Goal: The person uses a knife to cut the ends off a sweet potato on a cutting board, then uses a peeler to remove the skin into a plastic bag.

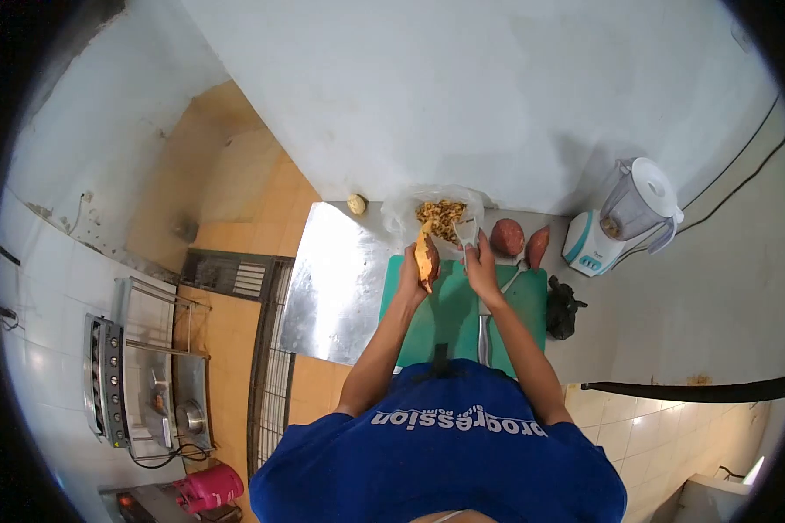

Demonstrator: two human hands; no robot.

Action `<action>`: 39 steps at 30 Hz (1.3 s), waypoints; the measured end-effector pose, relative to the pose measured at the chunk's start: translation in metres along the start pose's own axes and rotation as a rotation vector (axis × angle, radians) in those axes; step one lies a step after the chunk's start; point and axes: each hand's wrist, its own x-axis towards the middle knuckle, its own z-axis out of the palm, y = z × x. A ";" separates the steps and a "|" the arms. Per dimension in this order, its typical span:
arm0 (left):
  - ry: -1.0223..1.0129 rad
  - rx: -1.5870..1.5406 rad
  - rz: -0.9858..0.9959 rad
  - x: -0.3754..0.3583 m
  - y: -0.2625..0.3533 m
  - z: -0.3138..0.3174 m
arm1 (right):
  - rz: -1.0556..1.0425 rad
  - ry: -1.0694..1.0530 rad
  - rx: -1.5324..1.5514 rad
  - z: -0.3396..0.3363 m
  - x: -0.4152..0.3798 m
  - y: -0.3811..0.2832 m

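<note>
Blue shirt (436, 462) with white lettering is filling the near side, both forearms reaching over a metal desk (331, 279). Left hand (409, 277) is grasping a partly peeled tuber (426, 257), which is sitting over the far left part of a green cutting board (449, 318), orange flesh and some reddish skin showing. Right hand (481, 266) is gripping a white peeler (467, 232), which is standing apart from the tuber, to its right. Beyond the hands, a clear plastic bag (395, 216) is holding a heap of peelings (441, 213). Two red-skinned tubers (507, 237) are lying to the right of the peeler. A knife (485, 342) is resting on the board, its handle pointing near. A black bag (566, 309) is lying just right of the board; farther right, a blender (626, 218) is standing. One pale piece (356, 204) is lying at the far left.
</note>
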 end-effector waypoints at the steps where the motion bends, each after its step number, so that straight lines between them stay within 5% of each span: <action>1: -0.010 -0.005 -0.001 0.018 -0.005 -0.003 | 0.014 0.027 0.051 -0.003 0.001 0.008; 9: -0.121 0.039 0.066 0.065 0.012 0.004 | -0.072 0.273 -0.442 -0.001 0.047 0.036; 11: -0.188 0.023 0.041 0.071 0.017 -0.015 | -0.368 0.633 -0.692 0.016 0.061 0.032; 12: -0.183 0.026 0.048 0.067 0.023 -0.015 | -0.369 0.629 -0.684 0.019 0.071 0.034; 14: -0.053 -0.072 0.035 0.051 0.028 -0.014 | 0.046 0.322 -0.439 0.017 0.087 0.042; 18: -0.189 -0.049 0.063 0.018 0.042 -0.028 | -0.062 0.291 -0.421 0.010 0.081 0.000; 20: -0.028 0.119 0.069 -0.031 0.049 -0.017 | -0.197 0.279 -0.248 -0.001 0.053 -0.022; 24: 0.015 0.268 0.034 -0.083 0.027 -0.048 | -0.186 0.116 -0.298 -0.032 -0.022 -0.053; 27: 0.066 0.372 -0.013 -0.123 0.000 -0.072 | 0.082 -0.097 -0.388 -0.060 -0.073 -0.023; 29: 0.100 0.444 -0.029 -0.147 -0.010 -0.073 | 0.020 -0.096 -0.415 -0.066 -0.097 -0.005; 35: 0.261 0.462 -0.035 -0.166 -0.005 -0.079 | -0.056 0.040 -0.332 -0.055 -0.109 -0.071; 39: 0.181 0.462 0.101 -0.156 0.012 -0.088 | -0.093 -0.171 -0.356 -0.044 -0.099 -0.077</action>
